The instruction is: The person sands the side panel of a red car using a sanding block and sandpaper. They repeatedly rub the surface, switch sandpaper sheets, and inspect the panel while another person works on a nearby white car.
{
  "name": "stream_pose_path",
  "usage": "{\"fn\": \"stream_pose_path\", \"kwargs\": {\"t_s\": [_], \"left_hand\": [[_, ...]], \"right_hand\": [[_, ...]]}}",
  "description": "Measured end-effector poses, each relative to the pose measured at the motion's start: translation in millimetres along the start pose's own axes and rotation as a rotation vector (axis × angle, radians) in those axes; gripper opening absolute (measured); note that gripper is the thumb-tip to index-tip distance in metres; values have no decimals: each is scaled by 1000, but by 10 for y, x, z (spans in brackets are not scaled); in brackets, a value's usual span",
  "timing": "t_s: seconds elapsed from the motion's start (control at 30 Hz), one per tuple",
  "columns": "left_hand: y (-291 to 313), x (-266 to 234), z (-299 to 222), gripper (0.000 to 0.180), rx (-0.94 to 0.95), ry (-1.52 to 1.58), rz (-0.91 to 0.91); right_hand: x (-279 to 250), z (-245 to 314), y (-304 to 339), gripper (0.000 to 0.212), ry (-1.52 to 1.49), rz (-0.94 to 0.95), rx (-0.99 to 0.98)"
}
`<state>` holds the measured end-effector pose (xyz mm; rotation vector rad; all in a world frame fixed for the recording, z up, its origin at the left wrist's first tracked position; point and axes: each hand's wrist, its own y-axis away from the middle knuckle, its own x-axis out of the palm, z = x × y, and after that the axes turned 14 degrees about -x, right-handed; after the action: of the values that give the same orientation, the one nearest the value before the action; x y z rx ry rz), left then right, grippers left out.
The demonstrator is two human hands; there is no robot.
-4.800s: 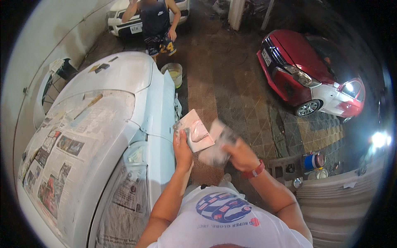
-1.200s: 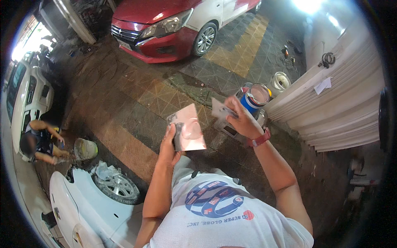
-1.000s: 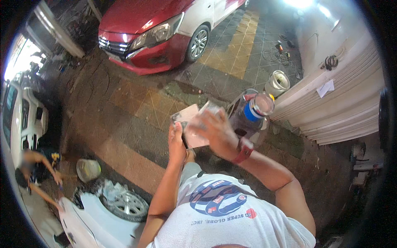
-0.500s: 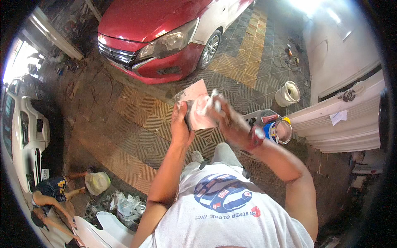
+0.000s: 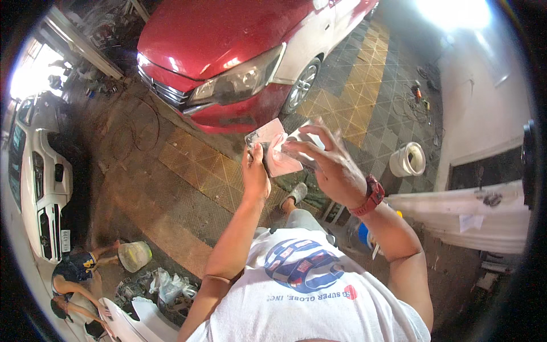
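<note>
Left hand (image 5: pixel 254 174) grips a pinkish board (image 5: pixel 272 149); right hand (image 5: pixel 330 165) pinches what looks like a putty spreader (image 5: pixel 299 153), mixing filler; next, steady scraping strokes.

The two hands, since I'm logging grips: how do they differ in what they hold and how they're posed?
The left hand grips the pink board by its lower edge, wrist bare. The right hand spreads its fingers over a pale sheet against the board and has a red watch on its wrist. Both are raised together before the chest.
</note>
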<state>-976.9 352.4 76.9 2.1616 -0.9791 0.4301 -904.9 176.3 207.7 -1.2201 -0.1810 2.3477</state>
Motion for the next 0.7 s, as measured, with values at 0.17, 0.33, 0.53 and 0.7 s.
{"fn": "stream_pose_path", "kwargs": {"t_s": [0.17,0.33,0.53,0.7], "left_hand": [[-618,794,-143,39,59,-42,50],[-994,1485,95,43,13,-542,234],[-1543,2418,327,44,193,-672,186],[-2117,2972,678,37,-53,-84,189]], "right_hand": [[-132,-1355,138,51,264,134,118],[-1142,-1754,-55,50,435,-81,69],[-1334,-2025,175,50,564,29,-51],[-2023,-2236,371,63,508,30,39]]}}
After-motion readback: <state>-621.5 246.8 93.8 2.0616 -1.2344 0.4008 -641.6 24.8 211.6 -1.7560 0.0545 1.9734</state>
